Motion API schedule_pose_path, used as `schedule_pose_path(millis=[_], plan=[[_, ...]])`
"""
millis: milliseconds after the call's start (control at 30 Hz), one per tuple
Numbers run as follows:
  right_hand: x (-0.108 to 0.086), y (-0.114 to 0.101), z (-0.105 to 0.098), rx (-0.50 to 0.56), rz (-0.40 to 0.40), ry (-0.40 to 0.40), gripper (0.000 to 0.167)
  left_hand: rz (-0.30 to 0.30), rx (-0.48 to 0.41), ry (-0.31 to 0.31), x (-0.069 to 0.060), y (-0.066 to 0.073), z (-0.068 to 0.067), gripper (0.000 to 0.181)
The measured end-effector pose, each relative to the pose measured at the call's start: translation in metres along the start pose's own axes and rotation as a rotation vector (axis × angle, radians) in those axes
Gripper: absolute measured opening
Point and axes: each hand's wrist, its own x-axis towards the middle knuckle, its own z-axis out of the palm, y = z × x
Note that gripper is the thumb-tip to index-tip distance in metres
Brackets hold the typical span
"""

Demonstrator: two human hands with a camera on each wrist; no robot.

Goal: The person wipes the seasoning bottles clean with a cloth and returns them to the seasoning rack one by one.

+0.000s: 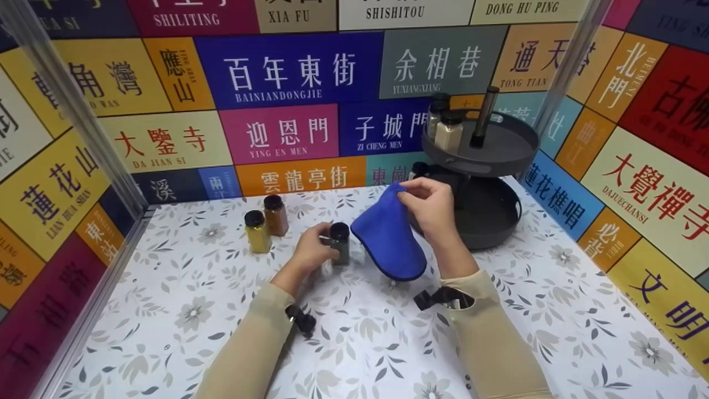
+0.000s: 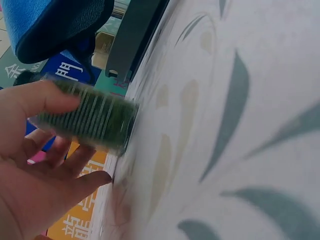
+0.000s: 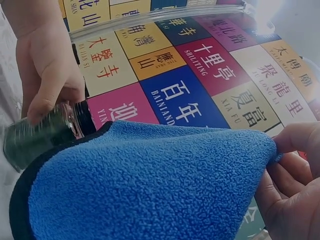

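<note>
My left hand (image 1: pixel 312 250) grips a small clear jar (image 1: pixel 342 252) of dark green contents with a black lid, thumb on its near side. The jar is upright, its base at or just above the tabletop; I cannot tell which. To its right, my right hand (image 1: pixel 433 209) pinches a blue cloth (image 1: pixel 388 238) by its top corner. The cloth hangs down, its black-edged lower part curling above the table. In the right wrist view the fuzzy side of the cloth (image 3: pixel 150 180) faces the camera, with the green jar (image 3: pixel 42 135) beyond its edge.
Left of the hands stand a jar of yellow contents (image 1: pixel 257 235) and a reddish-brown one (image 1: pixel 275 217), both black-lidded. A dark two-tier round rack (image 1: pixel 484 152) stands behind the right hand, with jars on its upper tier. Printed panels (image 1: pixel 288 72) wall in the floral-covered table (image 1: pixel 354 332).
</note>
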Motion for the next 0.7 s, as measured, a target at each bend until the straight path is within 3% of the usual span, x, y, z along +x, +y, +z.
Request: schedule_pose_path(millis=[133, 300, 467, 600, 700], plan=[[-0.002, -0.001, 0.002, -0.001, 0.004, -0.02, 0.015, -0.012, 0.008, 0.03, 0.0, 0.001, 0.002, 0.039], [-0.004, -0.002, 0.004, -0.008, -0.002, -0.026, 0.015, -0.004, -0.152, 0.093, -0.002, 0.015, -0.002, 0.034], [-0.005, -0.003, 0.007, -0.023, -0.003, -0.005, 0.014, 0.095, -0.305, 0.143, -0.01, 0.045, -0.012, 0.031], [-0.008, -0.004, 0.011, -0.058, -0.024, 0.016, 0.013, 0.17, -0.339, 0.128, -0.02, 0.068, -0.014, 0.032], [-0.012, -0.004, 0.018, -0.057, -0.086, 0.003, 0.013, 0.213, -0.328, 0.092, -0.026, 0.08, -0.013, 0.036]])
